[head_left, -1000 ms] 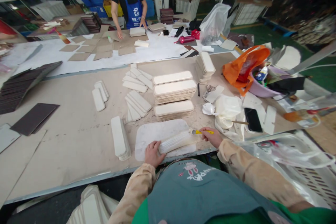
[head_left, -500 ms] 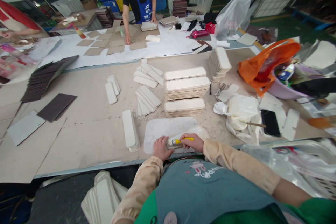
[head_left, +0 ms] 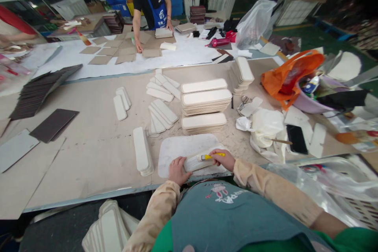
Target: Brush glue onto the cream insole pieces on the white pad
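My right hand (head_left: 223,158) is closed round the yellow handle of a brush (head_left: 217,155), its bristles on a pale, rounded strip (head_left: 195,162). That strip lies near the table's front edge, on a whitish sheet (head_left: 171,149). At the strip's left end rests my left hand (head_left: 178,171), fingers spread and thumb out, touching the end. Beyond the sheet stand stacks of cream strips (head_left: 204,120). A separate stack (head_left: 142,150) is left of the sheet, and fanned strips (head_left: 163,113) lie behind it.
To the right are a white bag-covered container (head_left: 268,123) with a stick on it, a phone (head_left: 297,139), scissors (head_left: 244,101) and an orange bag (head_left: 291,75). Dark sheets (head_left: 54,125) lie left. Across the table, a person in a blue apron (head_left: 159,8) handles brown pieces.
The brush in my right hand has moved right along the strip. My left hand has shifted slightly left, its thumb further from the fingers. The whole view has shifted a little.
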Action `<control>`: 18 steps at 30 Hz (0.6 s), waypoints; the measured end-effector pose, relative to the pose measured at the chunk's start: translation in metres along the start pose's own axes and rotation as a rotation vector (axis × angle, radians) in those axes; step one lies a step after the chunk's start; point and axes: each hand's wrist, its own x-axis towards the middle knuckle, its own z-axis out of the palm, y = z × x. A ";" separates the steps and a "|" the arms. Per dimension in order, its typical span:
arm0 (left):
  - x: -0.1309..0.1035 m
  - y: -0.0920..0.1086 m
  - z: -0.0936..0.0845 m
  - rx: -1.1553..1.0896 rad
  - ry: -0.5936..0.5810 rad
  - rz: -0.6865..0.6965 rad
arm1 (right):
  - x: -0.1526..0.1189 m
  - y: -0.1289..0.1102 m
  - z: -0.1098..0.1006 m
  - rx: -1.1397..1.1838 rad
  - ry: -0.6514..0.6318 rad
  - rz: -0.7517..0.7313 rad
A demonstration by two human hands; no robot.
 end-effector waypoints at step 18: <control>0.001 0.003 -0.001 0.020 -0.003 0.002 | -0.013 0.012 -0.064 0.096 0.140 -0.008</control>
